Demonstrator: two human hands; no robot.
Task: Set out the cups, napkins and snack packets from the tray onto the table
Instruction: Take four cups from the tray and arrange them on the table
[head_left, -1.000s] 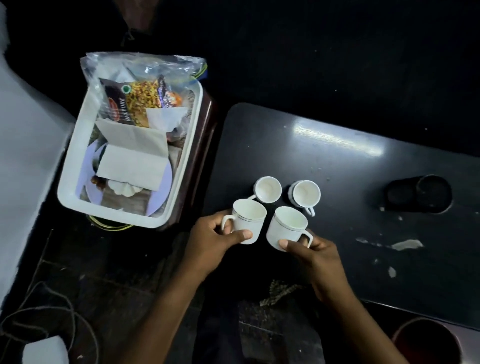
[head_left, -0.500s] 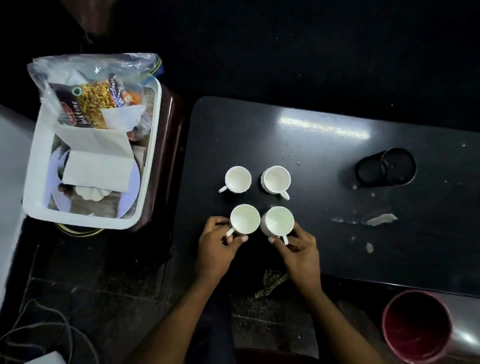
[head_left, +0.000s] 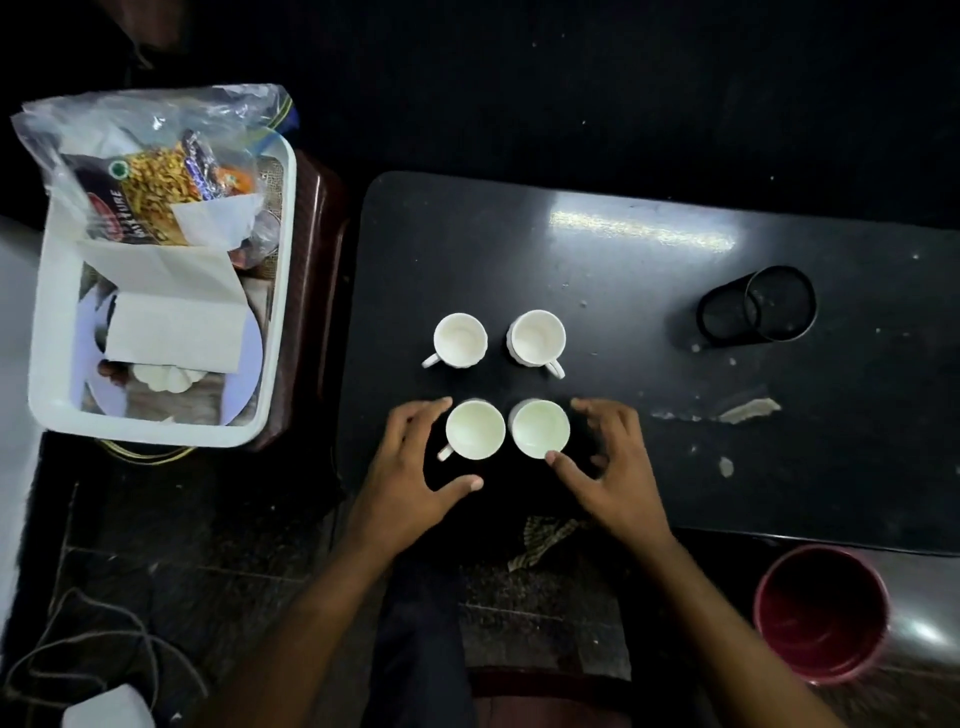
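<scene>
1. Four white cups are standing upright on the black table (head_left: 649, 208) in a two-by-two block: the far-left cup (head_left: 460, 340), the far-right cup (head_left: 537, 338), the near-left cup (head_left: 475, 430) and the near-right cup (head_left: 540, 428).
2. The left hand (head_left: 410, 483) is hovering just beside the near-left cup with its fingers spread wide; the fingertips (head_left: 444, 402) are lying at the cup's far-left side and the thumb is curving under the near side, apart from the cup wall. The cup's handle is pointing toward the palm.
3. The right hand (head_left: 613, 467) is arching loosely around the near-right cup, fingers spread and gripping nothing. Its thumb tip (head_left: 551, 457) is sitting right at the cup's near rim; whether it is touching cannot be told.
4. The near cups are standing just beside each other between the two hands.
5. The white tray (head_left: 275, 312) is sitting to the left of the table, well apart from both hands, holding folded white napkins (head_left: 176, 332) and a snack packet (head_left: 150, 192) inside a clear plastic bag.
6. A black cylindrical holder (head_left: 758, 306) is lying on its side at the table's right, and a red bucket (head_left: 821, 613) is standing near its front corner.
</scene>
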